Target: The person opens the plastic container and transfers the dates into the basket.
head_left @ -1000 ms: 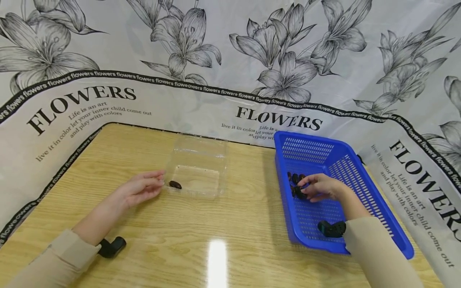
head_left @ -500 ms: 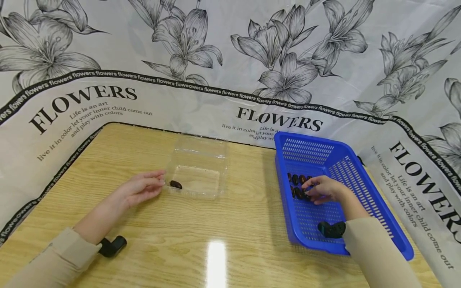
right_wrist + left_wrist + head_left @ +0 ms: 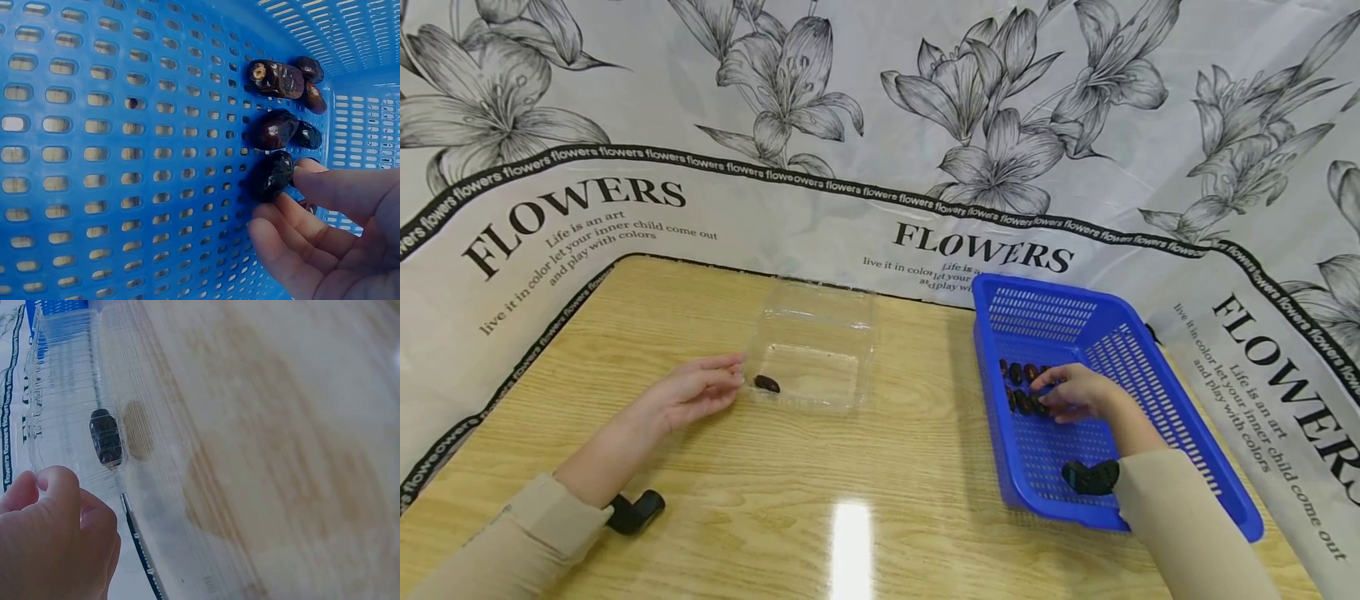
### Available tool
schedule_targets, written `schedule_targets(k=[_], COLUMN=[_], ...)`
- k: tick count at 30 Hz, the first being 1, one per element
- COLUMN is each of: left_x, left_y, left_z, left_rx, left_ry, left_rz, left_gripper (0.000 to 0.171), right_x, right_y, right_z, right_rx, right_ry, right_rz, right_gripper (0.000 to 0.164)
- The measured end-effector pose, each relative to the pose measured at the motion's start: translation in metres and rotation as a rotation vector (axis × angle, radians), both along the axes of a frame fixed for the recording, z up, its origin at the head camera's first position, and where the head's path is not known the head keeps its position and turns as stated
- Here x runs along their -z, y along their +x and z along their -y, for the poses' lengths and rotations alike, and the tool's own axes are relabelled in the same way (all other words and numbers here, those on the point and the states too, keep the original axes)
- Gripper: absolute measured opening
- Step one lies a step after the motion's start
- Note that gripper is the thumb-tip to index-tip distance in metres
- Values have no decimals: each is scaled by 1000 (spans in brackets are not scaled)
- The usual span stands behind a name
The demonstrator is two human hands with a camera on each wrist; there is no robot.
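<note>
In the head view, my left hand (image 3: 703, 390) is at the left edge of a clear plastic box (image 3: 812, 375) with its lid raised. The left wrist view has thumb and forefinger pinching the box's edge, close to a single dark date (image 3: 105, 437) inside it. My right hand (image 3: 1078, 393) reaches down into a blue plastic basket (image 3: 1052, 508). Between its thumb and fingertips it pinches a glossy dark date (image 3: 272, 176), low over the basket's floor. Several other dates (image 3: 278, 79) lie beside it in two short rows, partly hidden by the fingers.
Both wrists wear black straps or mounts; the left one (image 3: 636, 513) is above the wooden table (image 3: 760, 517). The basket's slotted walls rise around the right hand. Behind the table hangs a white cloth (image 3: 820, 225) printed with flowers.
The right hand has shifted slightly rightward in the basket, bringing more of the dates into sight. It has barely moved in the last half second. The left hand and box stay put.
</note>
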State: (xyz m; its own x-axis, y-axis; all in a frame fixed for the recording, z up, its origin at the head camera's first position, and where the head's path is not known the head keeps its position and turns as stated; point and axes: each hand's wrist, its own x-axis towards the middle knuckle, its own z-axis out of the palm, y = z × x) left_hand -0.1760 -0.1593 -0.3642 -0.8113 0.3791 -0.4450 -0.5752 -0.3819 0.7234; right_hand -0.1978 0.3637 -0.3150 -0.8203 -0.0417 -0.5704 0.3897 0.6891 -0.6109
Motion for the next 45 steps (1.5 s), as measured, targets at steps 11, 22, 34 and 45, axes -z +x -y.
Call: schedule_targets(k=[11,22,34,45], left_x=[-1,-4,-4,-2], left_y=[-2,1,1,0], left_z=[-1,-3,-2,-1], left_rx=[-1,-3,-1,-2], left_ry=[8,-5,8,-1], left_rz=[5,6,4,-2], left_gripper=[75,71,69,72], right_x=[-20,-58,-80,-61], right_y=[-7,-24,-39,-45], right_z=[5,44,127,199], right_rx=[24,-8,-158,-257], right_ry=[-56,-200,-276,-319], right_rz=[-71,-137,-142,-72], right_gripper=[40,53,42,39])
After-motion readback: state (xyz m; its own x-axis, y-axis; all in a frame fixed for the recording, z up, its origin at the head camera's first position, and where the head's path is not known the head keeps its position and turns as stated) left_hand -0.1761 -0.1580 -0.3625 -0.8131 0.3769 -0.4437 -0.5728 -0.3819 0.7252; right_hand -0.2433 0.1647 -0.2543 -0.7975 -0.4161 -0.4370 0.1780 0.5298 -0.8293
